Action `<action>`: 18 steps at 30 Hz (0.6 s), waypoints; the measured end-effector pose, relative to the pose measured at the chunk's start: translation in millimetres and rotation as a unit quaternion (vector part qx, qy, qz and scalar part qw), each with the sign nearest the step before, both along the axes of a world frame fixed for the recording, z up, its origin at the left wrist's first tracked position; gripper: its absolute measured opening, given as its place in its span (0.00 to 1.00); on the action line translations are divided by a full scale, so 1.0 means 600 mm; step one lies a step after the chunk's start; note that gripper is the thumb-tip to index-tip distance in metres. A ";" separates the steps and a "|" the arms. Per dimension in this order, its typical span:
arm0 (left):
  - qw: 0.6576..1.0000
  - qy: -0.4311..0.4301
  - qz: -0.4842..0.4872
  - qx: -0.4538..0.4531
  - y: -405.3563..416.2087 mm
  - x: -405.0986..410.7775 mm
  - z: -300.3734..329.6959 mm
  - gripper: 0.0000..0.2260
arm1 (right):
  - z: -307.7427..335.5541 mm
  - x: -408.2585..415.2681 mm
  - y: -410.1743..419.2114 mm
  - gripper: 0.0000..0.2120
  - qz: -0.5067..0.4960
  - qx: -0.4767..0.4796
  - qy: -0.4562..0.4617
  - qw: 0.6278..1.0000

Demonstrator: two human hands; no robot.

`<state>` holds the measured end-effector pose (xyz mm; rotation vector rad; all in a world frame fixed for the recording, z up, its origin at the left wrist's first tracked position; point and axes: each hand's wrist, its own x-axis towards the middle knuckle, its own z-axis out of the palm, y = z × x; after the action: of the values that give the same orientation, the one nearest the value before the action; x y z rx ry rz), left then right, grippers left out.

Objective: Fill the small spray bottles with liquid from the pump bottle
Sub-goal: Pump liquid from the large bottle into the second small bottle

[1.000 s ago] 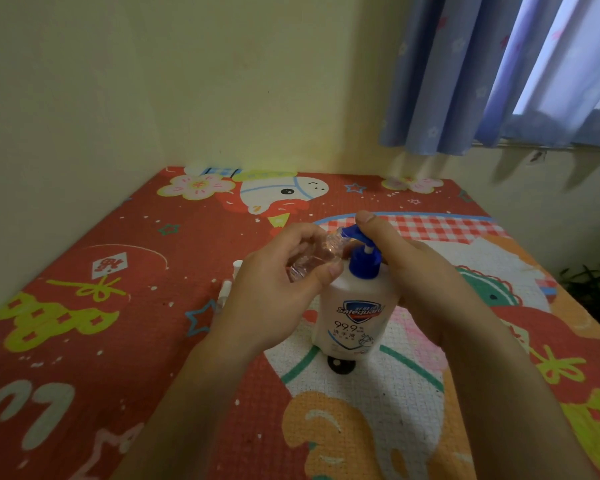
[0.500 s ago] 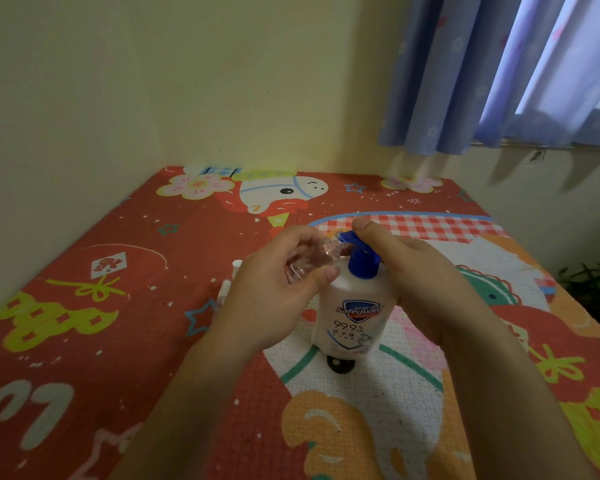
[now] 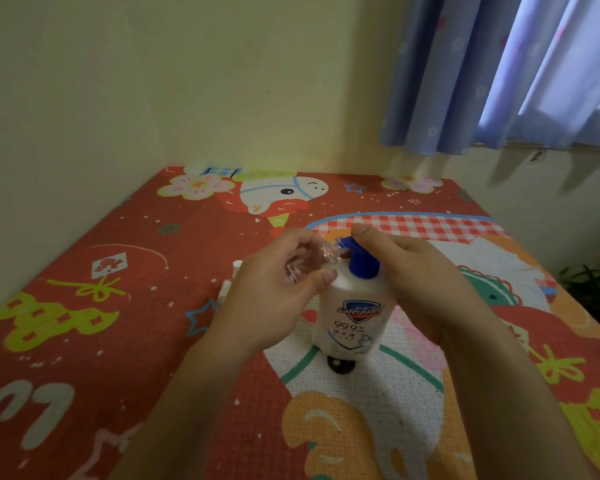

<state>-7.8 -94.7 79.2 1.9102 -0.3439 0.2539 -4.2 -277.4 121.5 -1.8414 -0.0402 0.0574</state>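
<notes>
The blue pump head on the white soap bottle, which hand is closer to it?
Right. The right hand rests on the blue pump head, thumb on top. The left hand sits just beside it, holding a small clear spray bottle tilted at the spout.

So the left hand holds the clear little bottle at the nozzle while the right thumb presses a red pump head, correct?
Not quite: the pump head is blue, as the head view shows. The left hand does hold the clear little bottle at the nozzle, right thumb on top.

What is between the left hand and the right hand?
In the head view, the blue pump head of the pump bottle, with the clear small bottle held at its spout.
</notes>
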 end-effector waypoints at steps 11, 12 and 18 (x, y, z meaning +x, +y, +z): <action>1.000 -0.009 -0.002 0.003 -0.004 -0.003 0.006 0.11 | -0.001 0.002 0.001 0.20 0.004 -0.014 0.015 1.000; 1.000 -0.011 -0.002 0.003 -0.005 -0.004 0.009 0.11 | -0.001 0.002 0.002 0.21 0.004 -0.015 0.021 1.000; 1.000 -0.023 0.010 0.007 -0.007 -0.010 0.017 0.12 | 0.000 -0.001 0.010 0.21 -0.015 0.000 0.034 0.999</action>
<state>-13.8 -99.1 89.2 1.9241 -0.3585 0.3108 -4.9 -271.6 121.5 -1.8384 0.0344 0.0999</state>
